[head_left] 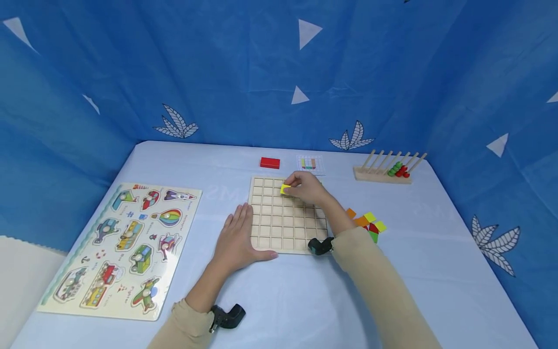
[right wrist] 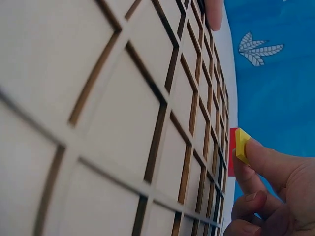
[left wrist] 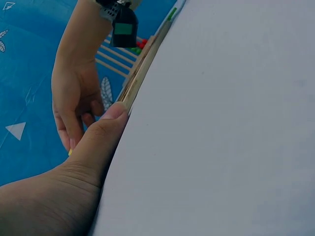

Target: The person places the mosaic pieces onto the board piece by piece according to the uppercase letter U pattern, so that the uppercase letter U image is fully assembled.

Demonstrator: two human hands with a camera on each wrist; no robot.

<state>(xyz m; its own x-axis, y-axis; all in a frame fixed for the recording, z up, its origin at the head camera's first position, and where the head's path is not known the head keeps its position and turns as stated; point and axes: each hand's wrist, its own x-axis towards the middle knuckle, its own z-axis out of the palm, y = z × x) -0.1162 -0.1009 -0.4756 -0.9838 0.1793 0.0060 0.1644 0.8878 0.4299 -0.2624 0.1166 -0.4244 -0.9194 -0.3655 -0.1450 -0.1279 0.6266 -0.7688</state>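
A wooden grid board (head_left: 277, 219) lies flat on the table. My left hand (head_left: 237, 240) rests at its left edge, fingers straight, with the thumb along the near edge; in the left wrist view the thumb of my left hand (left wrist: 74, 172) touches the board's side (left wrist: 138, 78). Over the board's far part, my right hand (head_left: 308, 188) pinches a yellow tile (head_left: 285, 189). The right wrist view shows the yellow tile (right wrist: 241, 145) between thumb and finger of my right hand (right wrist: 275, 191), above the grid (right wrist: 128, 108). Whether the tile touches the board is unclear.
Right of the board lie several coloured tiles (head_left: 369, 217). Beyond it are a red block (head_left: 270, 163) and a printed card (head_left: 317, 170). A bead rack (head_left: 378, 176) stands at the back right. On the left lies a picture puzzle board (head_left: 174, 237).
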